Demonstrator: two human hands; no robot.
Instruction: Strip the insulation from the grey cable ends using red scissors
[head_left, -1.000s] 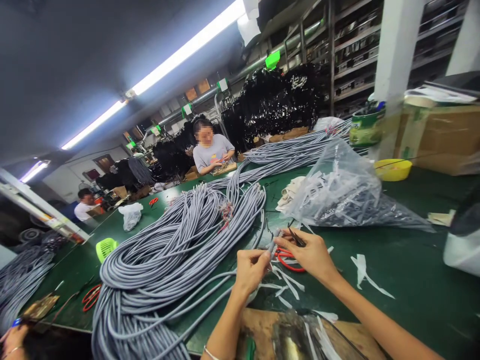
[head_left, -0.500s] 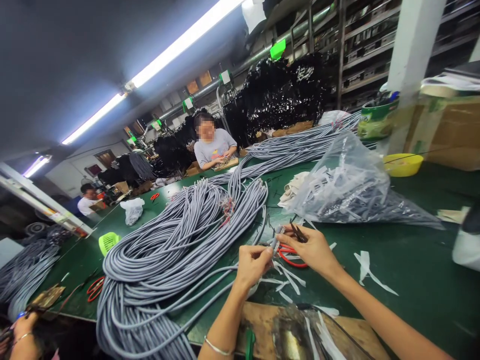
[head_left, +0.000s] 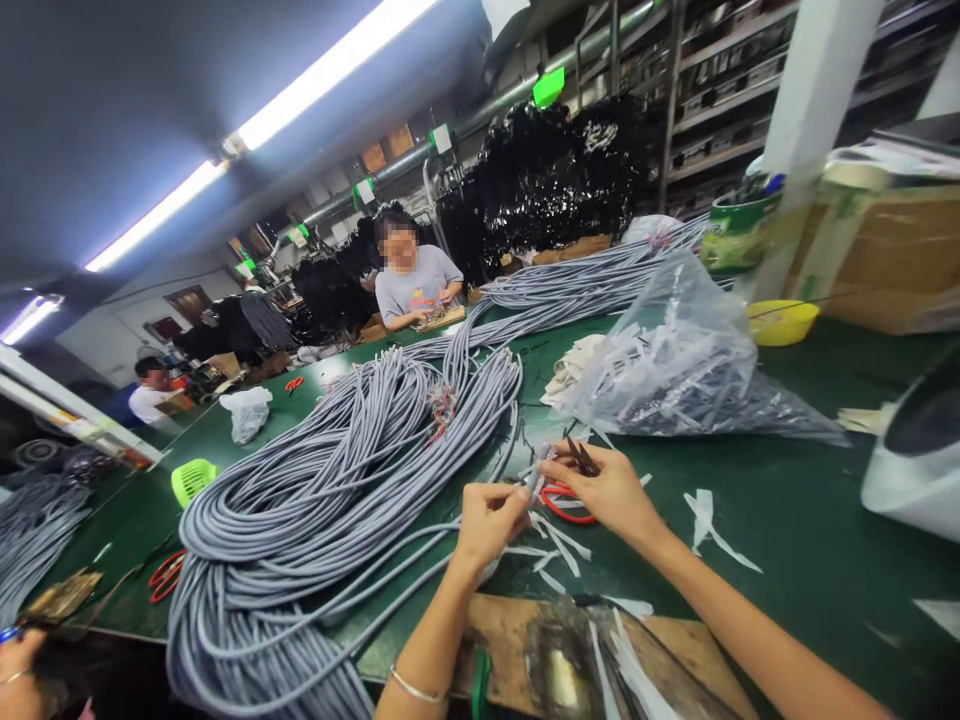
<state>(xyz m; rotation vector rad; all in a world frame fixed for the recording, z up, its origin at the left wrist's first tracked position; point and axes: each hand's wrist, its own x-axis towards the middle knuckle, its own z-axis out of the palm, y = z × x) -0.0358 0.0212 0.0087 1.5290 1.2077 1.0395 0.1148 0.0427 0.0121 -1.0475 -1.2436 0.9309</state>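
My left hand (head_left: 487, 522) is closed, its thumb and finger pinching the end of a grey cable (head_left: 534, 482). Close against it, my right hand (head_left: 604, 488) pinches the tip of that same end. A dark pointed tool (head_left: 583, 458), which looks like small tweezers or snips, is tucked in the right hand's fingers. Just below the right hand lie red-handled scissors (head_left: 568, 504), partly covered by it. White strips (head_left: 561, 540) are scattered under both hands. To the left spreads a large coiled bundle of grey cables (head_left: 322, 500).
A clear plastic bag (head_left: 675, 370) of grey-white scraps stands beyond my right hand. In front of me is a stained wooden board (head_left: 502, 640) with a dark cord. A green basket (head_left: 195, 482) and a yellow bowl (head_left: 784, 322) sit farther out. A co-worker (head_left: 416, 275) sits across the table.
The view has shifted slightly, so the scene sits a little farther left. Both hands stay together at the cable end, and the right still keeps the dark tool.
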